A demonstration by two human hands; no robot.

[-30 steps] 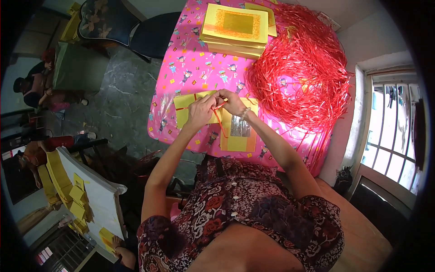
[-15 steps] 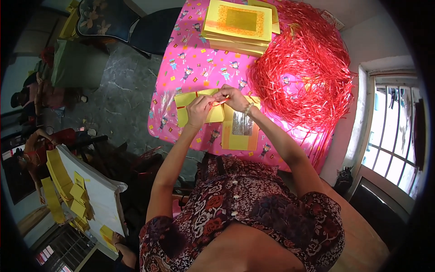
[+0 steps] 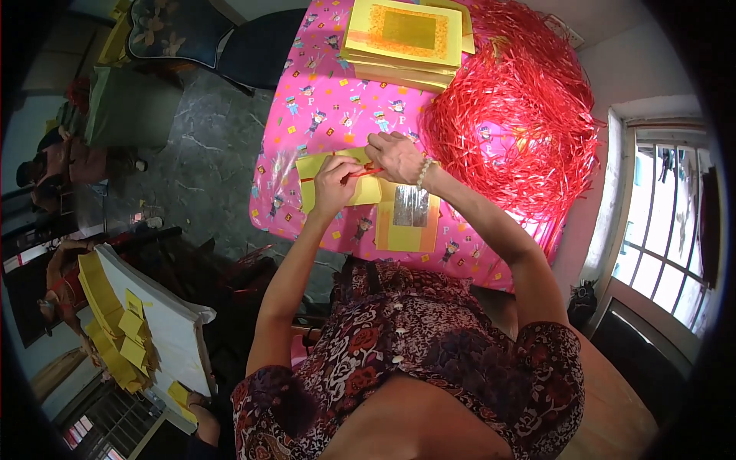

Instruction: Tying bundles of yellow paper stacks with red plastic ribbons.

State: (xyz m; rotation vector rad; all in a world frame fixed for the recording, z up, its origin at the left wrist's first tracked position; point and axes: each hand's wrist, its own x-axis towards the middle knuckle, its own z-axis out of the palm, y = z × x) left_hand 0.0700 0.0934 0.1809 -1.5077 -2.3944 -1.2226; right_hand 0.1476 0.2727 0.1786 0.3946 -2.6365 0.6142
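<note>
A length of red ribbon (image 3: 360, 174) runs between my two hands, just above a bundle of yellow paper (image 3: 322, 166) that has red ribbon across it. My left hand (image 3: 337, 182) pinches the ribbon at the bundle's middle. Close beside it, my right hand (image 3: 396, 159) curls over with its fingers bent, the ribbon passing in under them. Its fingertips are partly hidden by the back of the hand. Nearer to me, a yellow paper sheet with a silver panel (image 3: 410, 208) lies flat under my right wrist, touching the bundle's right side.
A large heap of red plastic ribbon (image 3: 529, 115) covers the table's right side. At the far edge stands a stack of yellow paper (image 3: 402, 34). The pink patterned cloth (image 3: 307, 123) covers the table. People work at a white table (image 3: 169, 314) on the left; a dark chair (image 3: 261, 50) stands beyond.
My right hand has turned over, knuckles up, and shifted slightly right, its forearm swinging outward. My left hand stays about where it was, still pinching the ribbon.
</note>
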